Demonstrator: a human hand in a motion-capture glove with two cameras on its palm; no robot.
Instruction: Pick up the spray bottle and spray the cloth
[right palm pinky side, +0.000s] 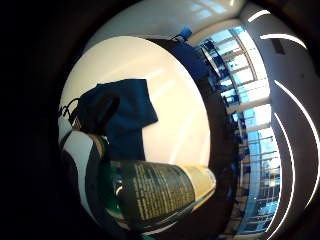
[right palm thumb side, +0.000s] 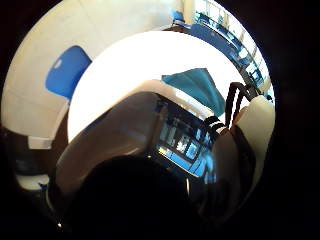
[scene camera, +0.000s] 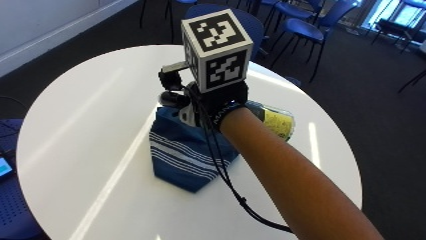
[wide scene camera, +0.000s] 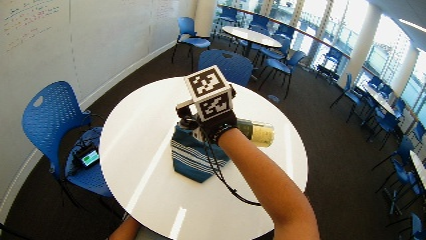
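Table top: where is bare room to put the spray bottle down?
The round white table is bare on the wall side of the blue striped cloth, between cloth and rim, and also past the cloth toward the far chairs. It is crowded in the middle: the gloved right hand holds the spray bottle tipped over the cloth.

**Gloved right hand gripping over the table**

The person's right arm (scene camera: 293, 175) is reaching forward from the near edge, forearm bare and angling upward toward the wrist. The right hand (scene camera: 223, 102), wearing the black glove, is sitting raised above the tabletop with its back facing the outside camera. Its fingers are curling round the spray bottle (scene camera: 276, 122), gripping it so the bottle's base is sticking out sideways past the wrist.
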